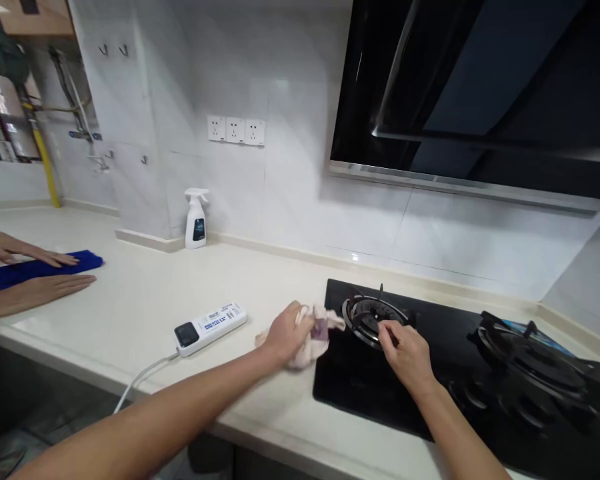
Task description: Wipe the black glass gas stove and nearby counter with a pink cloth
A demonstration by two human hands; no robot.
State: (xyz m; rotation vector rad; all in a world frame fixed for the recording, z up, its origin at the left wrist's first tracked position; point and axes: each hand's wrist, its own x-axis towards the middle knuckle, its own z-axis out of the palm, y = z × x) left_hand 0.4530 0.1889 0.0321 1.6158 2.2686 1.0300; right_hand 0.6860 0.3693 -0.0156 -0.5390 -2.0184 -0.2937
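Note:
Bunched in my left hand (286, 333) is a pale cleaning rag (316, 341) with a purple patch. That hand is over the countertop, just by the left edge of the black gas stove (360, 383). Curled fingers close my right hand (407, 350) above the front of the left burner (373, 315); whether anything small sits in its pinch is hidden. Farther right on the stove is a second burner (535, 357) with its dark pan support, and control knobs (475, 393) lie between the two.
A white power strip (213, 328) with a cord lies left of my left hand. Against the wall stands a white spray bottle (196, 223). At far left, another person's hands (45, 283) press a blue cloth (87, 260). The range hood (460, 100) overhangs the stove.

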